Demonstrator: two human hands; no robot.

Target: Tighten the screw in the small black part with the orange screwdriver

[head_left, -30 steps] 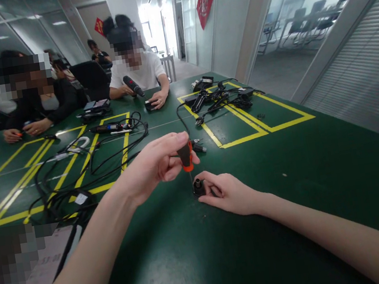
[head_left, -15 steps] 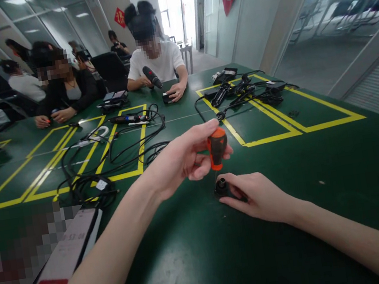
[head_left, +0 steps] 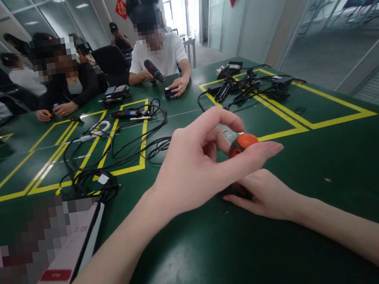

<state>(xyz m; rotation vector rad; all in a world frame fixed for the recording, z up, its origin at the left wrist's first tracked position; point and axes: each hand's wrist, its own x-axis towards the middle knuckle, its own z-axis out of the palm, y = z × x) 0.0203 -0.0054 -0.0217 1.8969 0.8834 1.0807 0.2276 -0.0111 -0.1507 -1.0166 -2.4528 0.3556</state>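
My left hand [head_left: 193, 170] is curled round the handle of a screwdriver [head_left: 247, 141], with the thumb stretched across the near side and the index finger arched behind. Only the orange and dark top of the handle shows; the shaft and tip are hidden behind the hand. Just below, my right hand [head_left: 271, 196] rests on the green table [head_left: 207, 262]. Its fingers and thumb are closed round a small black part [head_left: 244, 191], mostly covered by the left hand.
Black cables [head_left: 111, 144] lie coiled on the left among yellow tape outlines. More adapters and cables [head_left: 252, 86] lie at the back right. A phone [head_left: 64, 255] lies near my left forearm. Across the table, a co-worker holds a power screwdriver [head_left: 154, 71].
My left hand has turned over the screwdriver, its thumb swinging to the near side and now covering much of the handle and black part. The camera view has swung left.
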